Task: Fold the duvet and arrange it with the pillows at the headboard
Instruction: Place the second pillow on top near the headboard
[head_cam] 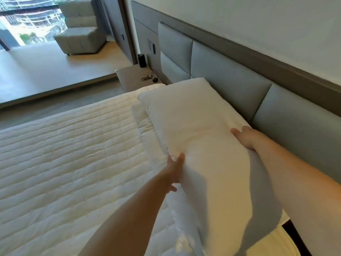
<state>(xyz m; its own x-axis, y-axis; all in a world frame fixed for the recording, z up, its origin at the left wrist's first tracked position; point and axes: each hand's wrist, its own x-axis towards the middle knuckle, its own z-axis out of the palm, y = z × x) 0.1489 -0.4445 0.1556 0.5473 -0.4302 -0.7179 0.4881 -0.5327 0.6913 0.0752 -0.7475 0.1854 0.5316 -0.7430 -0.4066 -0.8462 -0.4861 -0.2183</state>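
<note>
A long white pillow [193, 130] lies along the padded grey headboard [230, 78], resting on a folded white quilted duvet [142, 122] whose edge shows to its left. My left hand [175, 169] grips the pillow's near left side, thumb on top, fingers tucked under. My right hand [243, 137] holds the pillow's right edge next to the headboard, fingers curled into the fabric. The quilted white mattress cover [70, 154] spreads out to the left.
A bedside table [132, 78] at the far bed corner carries a black speaker [141, 60] and a cable with plug [149, 77]. A grey armchair [79, 32] stands by the window beyond a raised floor step.
</note>
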